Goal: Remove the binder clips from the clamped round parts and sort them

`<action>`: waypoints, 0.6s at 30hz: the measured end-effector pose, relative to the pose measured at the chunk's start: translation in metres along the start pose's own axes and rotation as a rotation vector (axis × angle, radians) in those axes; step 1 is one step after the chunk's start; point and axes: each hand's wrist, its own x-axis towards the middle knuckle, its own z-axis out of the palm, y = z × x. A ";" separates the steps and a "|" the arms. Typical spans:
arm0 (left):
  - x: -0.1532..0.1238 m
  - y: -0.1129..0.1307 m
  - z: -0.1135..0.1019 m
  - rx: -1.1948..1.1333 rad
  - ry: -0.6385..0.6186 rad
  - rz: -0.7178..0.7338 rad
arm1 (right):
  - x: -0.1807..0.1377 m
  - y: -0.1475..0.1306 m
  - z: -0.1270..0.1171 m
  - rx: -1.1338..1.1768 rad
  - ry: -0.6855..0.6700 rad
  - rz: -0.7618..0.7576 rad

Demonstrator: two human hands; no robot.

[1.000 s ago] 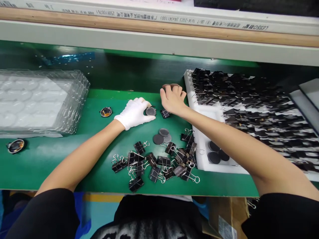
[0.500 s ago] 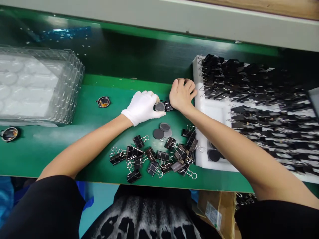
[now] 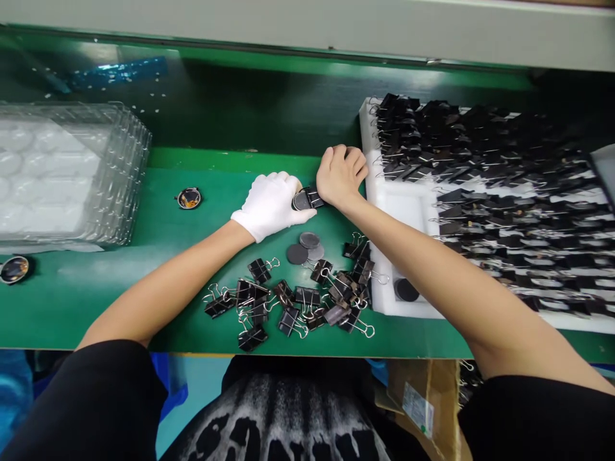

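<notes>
In its white glove, my left hand (image 3: 269, 203) grips a small round watch-like case (image 3: 300, 201) by its edge, thumb in front. A black binder clip (image 3: 314, 197) reaches over the case from the right. My bare right hand (image 3: 340, 174) is closed on the clip's handle end; its fingers hide most of the handles. Just below the hands lie several grey and black discs (image 3: 310, 241) in a small group. Nearer the table's front edge is a loose pile of black binder clips (image 3: 307, 298) with wire handles.
At right, a white foam tray (image 3: 377, 256) holds rows of clipped pieces (image 3: 480, 153) and a black disc (image 3: 406, 289). Stacked clear plastic trays (image 3: 115, 186) stand at left. Two round cases with orange insides (image 3: 189, 198) lie on the green table (image 3: 96, 288).
The binder clip, beside the case before, now overlaps its face. Both hands keep nearly the same hold. The whole view has shifted slightly.
</notes>
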 end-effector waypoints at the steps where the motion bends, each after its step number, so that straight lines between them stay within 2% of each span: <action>1: 0.000 0.000 0.000 0.009 0.000 0.000 | 0.000 -0.001 0.000 0.010 0.001 0.001; 6: 0.000 0.002 -0.002 0.062 0.030 0.017 | -0.003 -0.014 -0.010 0.017 -0.044 -0.023; 8: -0.002 0.004 -0.003 0.077 0.039 -0.004 | -0.005 -0.020 -0.028 -0.003 -0.053 -0.101; 10: -0.005 0.005 -0.006 0.099 0.050 -0.077 | -0.010 -0.022 -0.058 -0.026 -0.092 -0.251; 12: -0.011 0.003 -0.011 0.123 0.063 -0.168 | -0.018 -0.017 -0.095 -0.063 -0.223 -0.431; 14: -0.016 -0.002 -0.020 0.132 0.067 -0.192 | -0.029 -0.003 -0.132 -0.148 -0.454 -0.568; 16: -0.019 -0.010 -0.030 0.136 0.026 -0.098 | -0.042 0.014 -0.159 -0.295 -0.664 -0.608; 18: -0.019 -0.018 -0.041 0.160 -0.078 0.060 | -0.052 0.029 -0.170 -0.402 -0.764 -0.624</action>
